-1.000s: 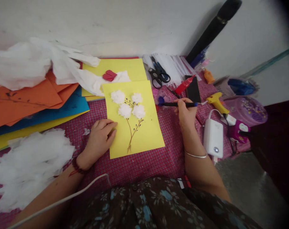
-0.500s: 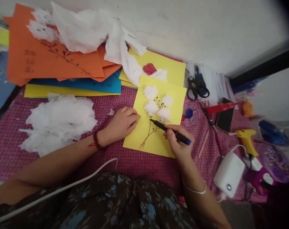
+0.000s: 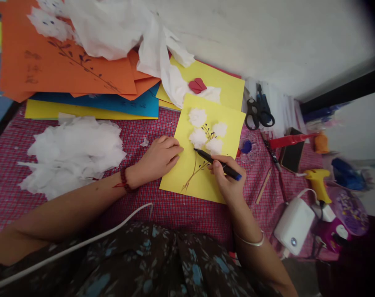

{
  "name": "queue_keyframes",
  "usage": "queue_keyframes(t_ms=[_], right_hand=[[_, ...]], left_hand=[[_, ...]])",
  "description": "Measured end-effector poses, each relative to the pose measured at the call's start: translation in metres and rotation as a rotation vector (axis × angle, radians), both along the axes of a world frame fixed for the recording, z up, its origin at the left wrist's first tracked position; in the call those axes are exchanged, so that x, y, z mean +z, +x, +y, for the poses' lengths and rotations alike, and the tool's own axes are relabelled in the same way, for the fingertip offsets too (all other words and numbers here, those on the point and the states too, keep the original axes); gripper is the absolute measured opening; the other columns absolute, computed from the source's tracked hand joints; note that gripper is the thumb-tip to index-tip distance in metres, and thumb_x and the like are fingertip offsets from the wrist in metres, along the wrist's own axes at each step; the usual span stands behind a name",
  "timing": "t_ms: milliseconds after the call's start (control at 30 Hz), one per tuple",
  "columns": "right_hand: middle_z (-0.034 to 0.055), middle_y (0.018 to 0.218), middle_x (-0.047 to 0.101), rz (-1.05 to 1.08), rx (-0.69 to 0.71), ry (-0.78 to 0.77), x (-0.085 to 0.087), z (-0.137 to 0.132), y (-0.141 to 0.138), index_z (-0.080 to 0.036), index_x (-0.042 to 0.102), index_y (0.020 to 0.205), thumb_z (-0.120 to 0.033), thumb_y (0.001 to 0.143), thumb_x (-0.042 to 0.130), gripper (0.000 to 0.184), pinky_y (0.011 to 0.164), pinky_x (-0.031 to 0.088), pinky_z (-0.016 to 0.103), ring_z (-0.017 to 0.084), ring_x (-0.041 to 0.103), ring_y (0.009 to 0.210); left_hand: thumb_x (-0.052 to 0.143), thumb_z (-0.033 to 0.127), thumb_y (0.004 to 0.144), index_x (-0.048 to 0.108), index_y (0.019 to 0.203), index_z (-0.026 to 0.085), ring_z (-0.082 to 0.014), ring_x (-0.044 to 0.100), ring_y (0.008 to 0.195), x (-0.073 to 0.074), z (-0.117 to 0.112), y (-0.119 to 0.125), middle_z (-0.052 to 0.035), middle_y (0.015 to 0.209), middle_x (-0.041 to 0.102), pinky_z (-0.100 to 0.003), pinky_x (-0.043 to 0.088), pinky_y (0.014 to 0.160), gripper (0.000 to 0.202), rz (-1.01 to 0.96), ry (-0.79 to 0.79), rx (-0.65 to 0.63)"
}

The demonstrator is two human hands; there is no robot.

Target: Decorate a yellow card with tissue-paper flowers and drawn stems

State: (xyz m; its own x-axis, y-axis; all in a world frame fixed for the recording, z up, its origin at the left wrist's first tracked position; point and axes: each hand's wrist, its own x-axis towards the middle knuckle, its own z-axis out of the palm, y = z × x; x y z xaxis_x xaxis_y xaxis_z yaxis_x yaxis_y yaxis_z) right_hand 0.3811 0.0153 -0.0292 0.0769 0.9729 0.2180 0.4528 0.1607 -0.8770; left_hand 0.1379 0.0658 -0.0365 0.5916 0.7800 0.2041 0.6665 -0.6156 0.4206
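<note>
A yellow sheet of paper (image 3: 175,173) lies at an angle in front of me, with several fluffy white tissue flowers (image 3: 198,117) on it and brown stems with small dark leaves drawn below them. My right hand (image 3: 229,177) grips a black marker (image 3: 216,162) with a blue end. Its tip meets the paper at the top of the left stem, just under the lower left flower. My left hand (image 3: 158,161) lies flat, fingers stretched out, with its fingertips on the sheet's left edge.
White tissue pieces (image 3: 73,154) are heaped at left. Behind lie orange cards (image 3: 107,74), a long white tissue (image 3: 113,31) and a red paper heart (image 3: 197,85). To the right are scissors (image 3: 258,113), a yellow glue gun (image 3: 317,181) and a white power bank (image 3: 294,226).
The marker tip has moved slightly up and left along the left stem, and my right hand has shifted left with it. My left hand stays in place. The view has shifted a little.
</note>
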Motion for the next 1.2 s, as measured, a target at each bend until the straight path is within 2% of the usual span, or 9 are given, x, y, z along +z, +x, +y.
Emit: queue_keyframes(t_ms=[100, 233, 367, 500, 633, 933, 1100, 1200], right_hand=[[-0.0023, 0.062, 0.066, 0.047, -0.049, 0.027, 0.008, -0.002, 0.0, -0.021, 0.072, 0.089, -0.028, 0.087, 0.064, 0.01, 0.048, 0.047, 0.024, 0.011, 0.06, 0.049], [-0.0037, 0.055, 0.06, 0.222, -0.282, 0.191, 0.023, -0.001, 0.013, -0.02, 0.068, 0.083, -0.03, 0.089, 0.058, 0.016, 0.043, 0.042, 0.024, 0.011, 0.054, 0.043], [-0.0048, 0.058, 0.056, 0.266, -0.545, 0.325, 0.029, 0.012, 0.053, -0.02, 0.064, 0.078, -0.028, 0.085, 0.056, 0.014, 0.038, 0.035, 0.024, 0.01, 0.049, 0.04], [-0.0075, 0.051, 0.052, 0.253, -0.73, 0.284, 0.021, 0.024, 0.098, -0.021, 0.058, 0.079, -0.026, 0.081, 0.058, 0.005, 0.039, 0.037, 0.023, 0.011, 0.049, 0.039], [-0.0072, 0.048, 0.052, 0.217, -0.726, 0.182, 0.013, 0.028, 0.115, -0.022, 0.054, 0.074, -0.023, 0.079, 0.058, 0.007, 0.04, 0.038, 0.022, 0.01, 0.049, 0.04], [-0.0071, 0.043, 0.053, 0.244, -0.619, 0.012, 0.01, 0.03, 0.104, -0.022, 0.054, 0.068, -0.019, 0.077, 0.058, 0.01, 0.037, 0.034, 0.021, 0.01, 0.047, 0.036], [-0.0068, 0.042, 0.053, 0.241, -0.644, 0.067, 0.011, 0.029, 0.104, -0.021, 0.055, 0.066, -0.018, 0.075, 0.058, 0.01, 0.037, 0.034, 0.021, 0.009, 0.047, 0.035], [-0.0048, 0.043, 0.054, 0.245, -0.628, 0.023, 0.011, 0.029, 0.109, -0.02, 0.057, 0.065, -0.016, 0.073, 0.061, 0.01, 0.038, 0.036, 0.022, 0.009, 0.048, 0.035]], left_hand=[[0.052, 0.021, 0.094, 0.068, 0.108, 0.014, -0.0264, 0.053, 0.101, 0.001, 0.001, 0.0, -0.0102, 0.11, 0.064, -0.042, 0.045, 0.089, 0.023, 0.003, -0.003, 0.003], [0.05, 0.022, 0.094, 0.068, 0.108, 0.015, -0.0265, 0.053, 0.102, 0.001, 0.002, 0.0, -0.0102, 0.111, 0.064, -0.043, 0.045, 0.09, 0.024, -0.001, -0.018, 0.0], [0.049, 0.021, 0.094, 0.067, 0.109, 0.015, -0.0269, 0.054, 0.103, -0.001, 0.002, -0.002, -0.0107, 0.112, 0.064, -0.044, 0.045, 0.092, 0.024, 0.0, -0.008, -0.02], [0.046, 0.024, 0.096, 0.065, 0.112, 0.016, -0.0264, 0.056, 0.105, -0.005, 0.004, -0.005, -0.0104, 0.113, 0.064, -0.042, 0.046, 0.094, 0.026, 0.019, 0.029, -0.022], [0.045, 0.029, 0.097, 0.064, 0.118, 0.017, -0.0289, 0.057, 0.109, -0.008, 0.007, -0.007, -0.0119, 0.116, 0.064, -0.044, 0.045, 0.097, 0.031, 0.037, 0.058, -0.003], [0.044, 0.031, 0.097, 0.067, 0.114, 0.014, -0.0296, 0.058, 0.106, -0.008, 0.009, -0.008, -0.0136, 0.113, 0.065, -0.048, 0.047, 0.096, 0.033, 0.059, 0.068, -0.016], [0.046, 0.027, 0.097, 0.066, 0.116, 0.017, -0.0278, 0.056, 0.108, -0.003, 0.005, -0.006, -0.0117, 0.115, 0.064, -0.047, 0.047, 0.096, 0.03, 0.058, 0.015, 0.003], [0.047, 0.023, 0.095, 0.065, 0.115, 0.016, -0.0266, 0.055, 0.108, 0.001, 0.003, -0.003, -0.0115, 0.115, 0.064, -0.046, 0.047, 0.095, 0.027, 0.042, -0.009, -0.003]])
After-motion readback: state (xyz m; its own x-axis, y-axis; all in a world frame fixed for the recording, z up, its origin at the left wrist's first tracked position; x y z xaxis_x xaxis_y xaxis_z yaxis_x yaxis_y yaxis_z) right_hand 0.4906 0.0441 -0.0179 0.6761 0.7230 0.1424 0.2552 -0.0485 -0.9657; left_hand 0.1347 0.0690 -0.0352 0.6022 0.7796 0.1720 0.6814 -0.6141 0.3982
